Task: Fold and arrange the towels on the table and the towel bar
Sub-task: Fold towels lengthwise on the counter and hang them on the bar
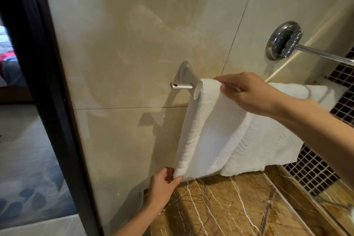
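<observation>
On the bar (182, 86) by the tiled wall (134, 34): white towel (210, 130), hung over, folded long, right at the bar's L end. Touching a 2nd towel (272, 140) on its R side, edges overlapping a bit.

R hand (249, 94) up top, fingers (228, 90) curled on the towel's fold at the bar, gripping it. L hand (162, 184) down low, pinching the towel's bottom L corner btw thumb & fingers.

Step, prob.: the hanging part of the job, i.e. straightening this towel to get it flat & even. Folding looks done for this one. No table in view, so no way to tell about towels there.

Next, prob.: gentle tug down w/ L hand, firm hold up top w/ R hand to stop any slipping off the bar. Then smooth the front & line up the bottom edge w/ the 2nd towel. Soft pull needed, not a yank: thick cloth on a smooth bar, prob. easy to slide.

Below: brown marble ledge (229, 207). Up R: shiny rod (316, 52) on a round mount.
</observation>
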